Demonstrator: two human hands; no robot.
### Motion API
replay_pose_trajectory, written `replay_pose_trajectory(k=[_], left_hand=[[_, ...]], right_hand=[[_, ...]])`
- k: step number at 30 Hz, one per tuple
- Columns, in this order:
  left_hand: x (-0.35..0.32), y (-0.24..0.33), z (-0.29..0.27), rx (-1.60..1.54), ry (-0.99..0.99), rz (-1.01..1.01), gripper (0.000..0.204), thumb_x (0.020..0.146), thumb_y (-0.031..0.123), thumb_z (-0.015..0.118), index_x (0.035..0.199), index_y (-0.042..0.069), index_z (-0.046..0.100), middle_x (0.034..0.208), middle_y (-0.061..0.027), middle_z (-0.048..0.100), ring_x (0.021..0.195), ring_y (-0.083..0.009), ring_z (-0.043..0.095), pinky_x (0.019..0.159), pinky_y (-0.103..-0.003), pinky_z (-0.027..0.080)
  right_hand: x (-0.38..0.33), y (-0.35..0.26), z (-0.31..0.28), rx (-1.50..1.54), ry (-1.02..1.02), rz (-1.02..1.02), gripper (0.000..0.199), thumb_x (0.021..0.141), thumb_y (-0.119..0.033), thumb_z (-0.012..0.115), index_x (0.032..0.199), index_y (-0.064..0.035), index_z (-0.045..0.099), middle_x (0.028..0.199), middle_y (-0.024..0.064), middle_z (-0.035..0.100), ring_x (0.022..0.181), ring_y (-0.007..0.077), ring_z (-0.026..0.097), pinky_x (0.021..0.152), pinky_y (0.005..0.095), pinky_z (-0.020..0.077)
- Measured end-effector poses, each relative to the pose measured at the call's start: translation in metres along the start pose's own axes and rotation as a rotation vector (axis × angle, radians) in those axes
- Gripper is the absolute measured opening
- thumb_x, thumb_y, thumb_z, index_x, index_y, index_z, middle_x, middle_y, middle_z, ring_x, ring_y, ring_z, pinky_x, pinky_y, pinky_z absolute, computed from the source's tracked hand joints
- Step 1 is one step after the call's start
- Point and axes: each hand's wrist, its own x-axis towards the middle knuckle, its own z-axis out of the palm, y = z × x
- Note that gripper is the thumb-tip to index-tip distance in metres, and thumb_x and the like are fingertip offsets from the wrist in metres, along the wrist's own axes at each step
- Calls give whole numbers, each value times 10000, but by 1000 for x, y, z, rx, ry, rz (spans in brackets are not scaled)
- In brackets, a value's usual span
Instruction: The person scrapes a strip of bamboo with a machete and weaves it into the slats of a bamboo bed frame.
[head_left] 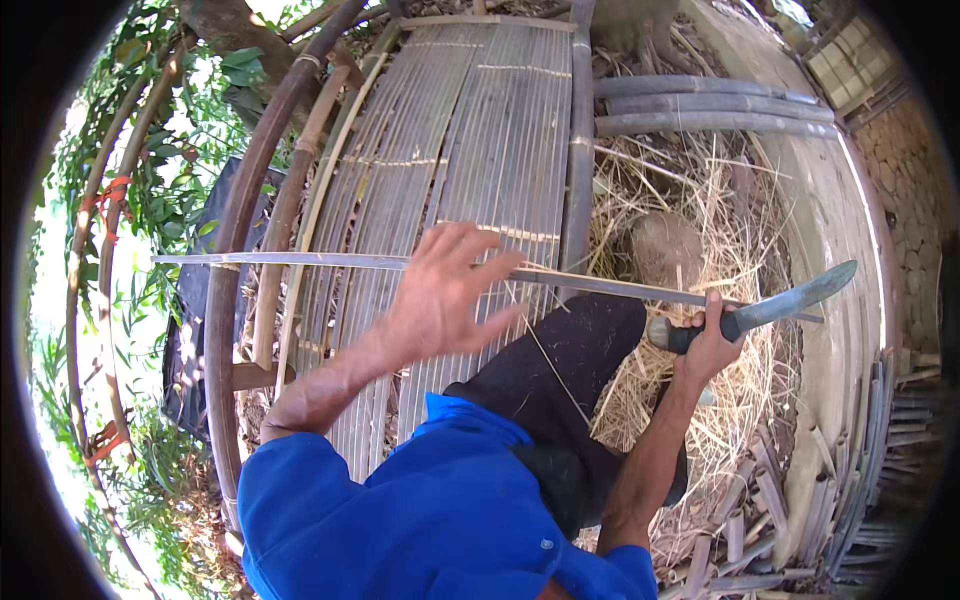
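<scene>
Blue cloth fills the lower part of the view: the person's shirt [430, 510], soft and creased, above dark trousers [565, 345] flecked with pale bits. Across the knee runs a long, thin strip [600, 285], grey and smooth, probably bamboo, reaching from the left rail [240, 190] to just past the right hand. That right hand [712, 345] has its fingers wrapped around the black handle of a knife [795, 297], with a fingertip lying over the strip. The left hand [445, 290] is over the strip, fingers spread apart; I cannot tell whether its palm touches.

For good control, the strip should probably lie steady over the thigh, with the free fingers well away from the blade and the handle held firmly.

The blade is dull grey-green, broad and rounded at its tip. Narrow, straight slats form the bench [515, 130], bound with pale ties. Dry, tangled straw [740, 220] surrounds a rounded brown lump [665, 245], near smooth, dark poles [710, 105].
</scene>
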Motion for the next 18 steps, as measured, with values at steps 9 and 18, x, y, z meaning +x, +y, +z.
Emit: replay_pose_trajectory(k=[9,18], left_hand=[[-32,-22,-29,-132,-421,-366,278,972,173,644,1210,46,714,920,-188,750,758,-323,738,663,-442,588],[-104,-96,-43,207,-49,-941,295,987,158,542,1204,30,695,795,-248,686,691,-347,714,592,-472,554]], right_hand=[[14,18,-4,-202,-147,122,288,923,-166,764,1026,-44,524,719,42,597,506,120,553,424,267,449],[1,33,-25,-353,-235,183,243,915,-151,747,978,-46,537,632,42,557,478,131,553,425,281,468]])
